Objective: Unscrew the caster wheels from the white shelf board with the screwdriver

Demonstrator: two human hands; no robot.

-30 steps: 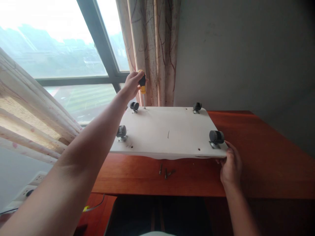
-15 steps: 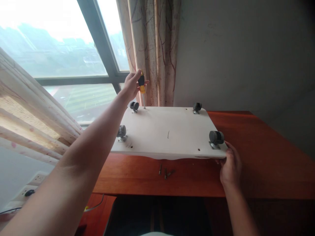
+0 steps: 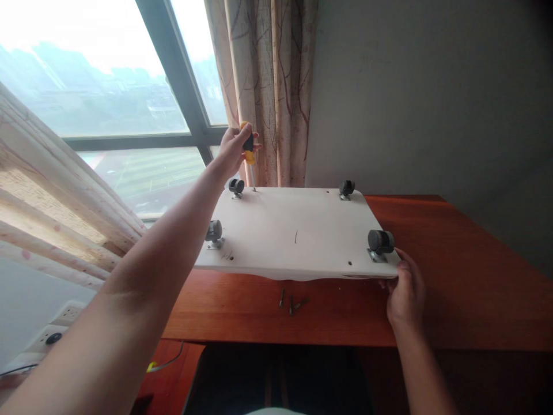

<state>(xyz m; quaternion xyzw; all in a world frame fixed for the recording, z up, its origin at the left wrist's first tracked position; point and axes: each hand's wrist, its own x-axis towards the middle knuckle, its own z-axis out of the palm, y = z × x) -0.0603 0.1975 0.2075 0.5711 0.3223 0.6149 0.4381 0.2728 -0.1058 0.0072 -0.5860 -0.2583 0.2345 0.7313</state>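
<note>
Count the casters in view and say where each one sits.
4, all on the white board: the far-left caster, the far-right caster, the near-left caster, partly hidden by the left arm, and the near-right caster, beside the right hand.

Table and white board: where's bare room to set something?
The table is bare right of the board and right hand; the board, between its four wheels. Crowded: the patch of screws before the board, and its far-left corner by the screwdriver.
</note>
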